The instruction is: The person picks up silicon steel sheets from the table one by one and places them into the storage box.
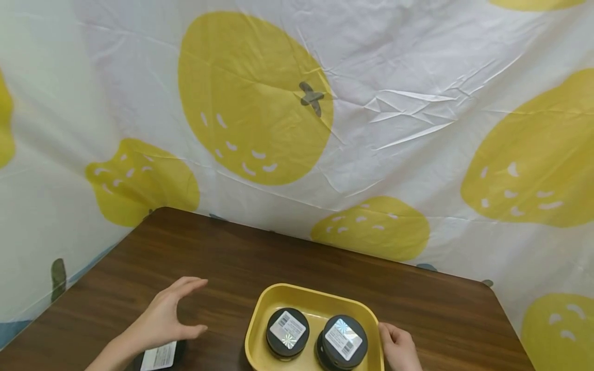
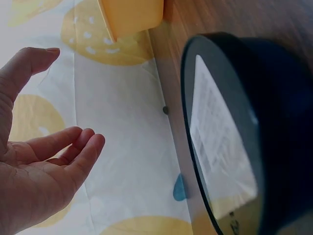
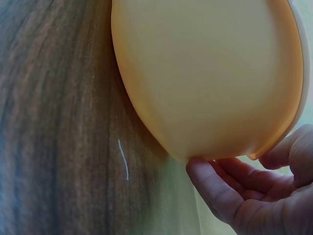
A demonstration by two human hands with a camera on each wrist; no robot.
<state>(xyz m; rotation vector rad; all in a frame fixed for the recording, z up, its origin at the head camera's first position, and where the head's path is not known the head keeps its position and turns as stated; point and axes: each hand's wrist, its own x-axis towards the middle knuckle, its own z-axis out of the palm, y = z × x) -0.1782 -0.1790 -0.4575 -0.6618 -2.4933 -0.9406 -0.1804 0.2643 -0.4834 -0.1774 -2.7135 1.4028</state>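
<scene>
A yellow tray (image 1: 315,304) is at the front middle of the table. Inside it, side by side, are a round black-lidded container (image 1: 287,333) with a white label and a second labelled black container (image 1: 343,342). At the tray's right wall my right hand (image 1: 400,346) grips the edge; in the right wrist view, its fingers (image 3: 215,193) touch the tray's outside (image 3: 205,88). Left of the tray hovers my left hand (image 1: 162,314), thumb and fingers spread apart, holding nothing. Partly hidden beneath it is another black container (image 1: 159,356), seen large in the left wrist view (image 2: 220,132).
Dark wood covers the table (image 1: 223,252), whose back edge runs close to a white cloth (image 1: 394,134) printed with yellow fruit. This cloth also hangs along the left side. The tray's near end is cut off by the bottom of the head view.
</scene>
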